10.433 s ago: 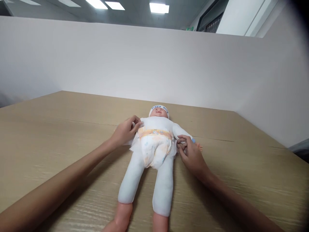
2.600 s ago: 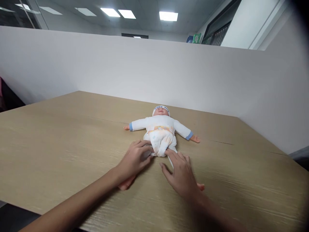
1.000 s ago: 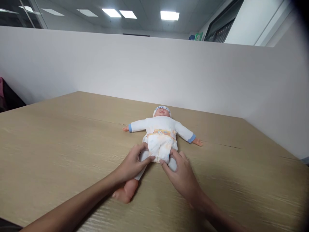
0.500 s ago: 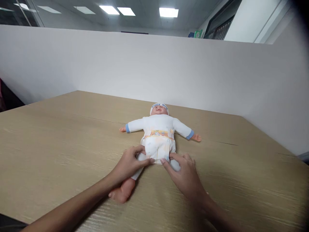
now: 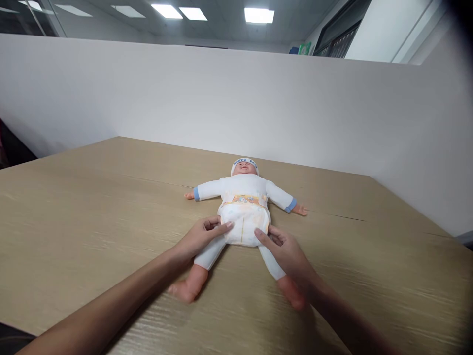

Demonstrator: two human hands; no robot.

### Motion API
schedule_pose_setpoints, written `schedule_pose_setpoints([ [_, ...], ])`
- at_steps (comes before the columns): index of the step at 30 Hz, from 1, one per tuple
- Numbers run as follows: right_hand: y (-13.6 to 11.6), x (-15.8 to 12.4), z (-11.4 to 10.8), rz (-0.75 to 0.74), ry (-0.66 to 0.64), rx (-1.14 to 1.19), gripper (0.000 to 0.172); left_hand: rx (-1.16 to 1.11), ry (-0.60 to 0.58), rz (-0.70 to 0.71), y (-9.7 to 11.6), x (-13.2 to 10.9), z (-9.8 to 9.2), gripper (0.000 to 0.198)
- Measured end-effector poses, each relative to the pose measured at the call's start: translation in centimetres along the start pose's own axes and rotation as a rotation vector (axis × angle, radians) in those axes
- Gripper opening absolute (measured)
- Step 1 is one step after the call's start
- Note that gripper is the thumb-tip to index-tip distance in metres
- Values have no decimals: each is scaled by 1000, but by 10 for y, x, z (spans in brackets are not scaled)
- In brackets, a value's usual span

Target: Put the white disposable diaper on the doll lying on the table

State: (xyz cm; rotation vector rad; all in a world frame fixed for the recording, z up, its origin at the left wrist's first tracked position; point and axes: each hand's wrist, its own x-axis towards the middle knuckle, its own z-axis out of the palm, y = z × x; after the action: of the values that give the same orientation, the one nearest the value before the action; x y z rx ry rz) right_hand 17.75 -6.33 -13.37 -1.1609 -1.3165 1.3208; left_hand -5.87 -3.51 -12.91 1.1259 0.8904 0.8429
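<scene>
A baby doll [image 5: 244,185] in white clothes with blue cuffs and a lettered headband lies on its back, arms spread and feet toward me. Round its hips is a white diaper [image 5: 242,222] with an orange printed waistband. My left hand [image 5: 207,234] pinches the diaper's edge at the left hip, thumb on the front panel, fingers curled behind. At the opposite edge my right hand [image 5: 283,244] grips the diaper the same way, thumb on top. Some fingertips of both hands are hidden by the diaper and the doll's legs.
The doll rests on a wide wood-grain table [image 5: 111,212] with thin seams across it. A white partition [image 5: 207,98] rises behind the table's far edge. Something dark [image 5: 15,143] stands beyond the left edge.
Both hands have moved up from the lower edge of the diaper to its sides near the hips. The diaper front looks wider, and both doll legs now show below it.
</scene>
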Motion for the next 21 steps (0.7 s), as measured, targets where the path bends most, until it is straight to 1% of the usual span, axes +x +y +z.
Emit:
schedule_pose_setpoints([
  [3, 1, 1, 4, 54, 88, 38, 52, -103, 50, -68, 1, 2, 4, 42],
  [5, 2, 1, 5, 108, 143, 150, 53, -135, 76, -75, -1, 3, 3, 42],
  [7, 4, 1, 4, 149, 166, 257, 51, -154, 89, -74, -4, 4, 0, 43],
  [9, 5, 1, 2, 162, 160, 293, 48, -166, 88, -66, -6, 4, -1, 42],
  [12, 4, 1, -1, 167, 158, 279, 47, -174, 103, -59, -7, 4, -1, 42],
  [16, 2, 2, -2, 175, 176, 241, 47, -155, 166, -57, -4, 3, 2, 44],
  [21, 6, 0, -3, 89, 200, 142, 45, -102, 228, -22, -3, 0, 3, 45],
])
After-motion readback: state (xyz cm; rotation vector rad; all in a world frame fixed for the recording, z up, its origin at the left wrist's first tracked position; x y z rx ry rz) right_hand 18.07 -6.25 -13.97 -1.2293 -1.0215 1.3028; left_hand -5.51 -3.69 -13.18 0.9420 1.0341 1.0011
